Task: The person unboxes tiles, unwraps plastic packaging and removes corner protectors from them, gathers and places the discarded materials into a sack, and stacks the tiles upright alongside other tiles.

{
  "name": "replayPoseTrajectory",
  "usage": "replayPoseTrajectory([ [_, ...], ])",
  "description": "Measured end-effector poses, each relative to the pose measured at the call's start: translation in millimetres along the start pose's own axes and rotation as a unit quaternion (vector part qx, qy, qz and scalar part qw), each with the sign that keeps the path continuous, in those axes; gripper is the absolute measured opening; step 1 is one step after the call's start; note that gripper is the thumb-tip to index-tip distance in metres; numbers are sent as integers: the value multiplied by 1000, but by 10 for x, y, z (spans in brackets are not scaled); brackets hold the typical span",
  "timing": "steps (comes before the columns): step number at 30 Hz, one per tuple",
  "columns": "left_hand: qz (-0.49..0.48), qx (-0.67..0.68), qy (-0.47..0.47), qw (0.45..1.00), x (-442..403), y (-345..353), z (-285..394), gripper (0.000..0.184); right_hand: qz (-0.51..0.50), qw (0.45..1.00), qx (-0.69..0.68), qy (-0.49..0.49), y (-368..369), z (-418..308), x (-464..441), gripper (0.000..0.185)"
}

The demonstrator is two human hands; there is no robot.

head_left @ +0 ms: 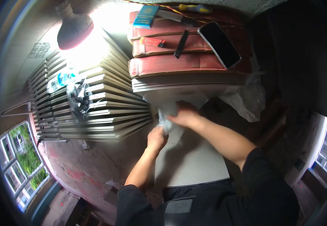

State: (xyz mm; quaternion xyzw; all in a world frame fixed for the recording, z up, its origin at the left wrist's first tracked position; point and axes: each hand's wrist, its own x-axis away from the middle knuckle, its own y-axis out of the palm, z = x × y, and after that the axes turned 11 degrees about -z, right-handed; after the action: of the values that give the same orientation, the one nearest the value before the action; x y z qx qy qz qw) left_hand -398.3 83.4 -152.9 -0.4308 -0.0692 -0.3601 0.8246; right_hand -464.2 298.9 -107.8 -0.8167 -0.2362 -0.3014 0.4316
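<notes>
The left hand (pixel 157 139) pinches the crumpled, clear plastic film (pixel 165 122) from below; the right hand (pixel 188 115) is curled at its upper part, its grip unclear; the film lies between them, above the pale, dotted flat panel (pixel 193 162); handling such limp film seems to call for steady fingers.

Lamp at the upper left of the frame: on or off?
On. The lamp has a white glare beside and below its face, washing out the nearest of the stacked panels.
</notes>
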Motion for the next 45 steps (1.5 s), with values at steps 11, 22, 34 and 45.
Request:
replayPoseTrajectory([
  [11, 206, -160, -74, 963, -190, -455, 64, 72, 18, 988, -35, -148, 385, -572, -951, 33],
  [22, 87, -283, -4, 955, -651, -570, -482, 14, -62, 948, 188, -250, 327, -470, -855, 20],
  [34, 63, -169, 27, 983, 35, 624, -506, 15, 39, 977, 185, -103, -542, -58, -57, 24],
  [45, -23, -32, -77, 996, 532, 1392, 463, 14, 112, 965, 151, -185, -395, 187, -282, 26],
])
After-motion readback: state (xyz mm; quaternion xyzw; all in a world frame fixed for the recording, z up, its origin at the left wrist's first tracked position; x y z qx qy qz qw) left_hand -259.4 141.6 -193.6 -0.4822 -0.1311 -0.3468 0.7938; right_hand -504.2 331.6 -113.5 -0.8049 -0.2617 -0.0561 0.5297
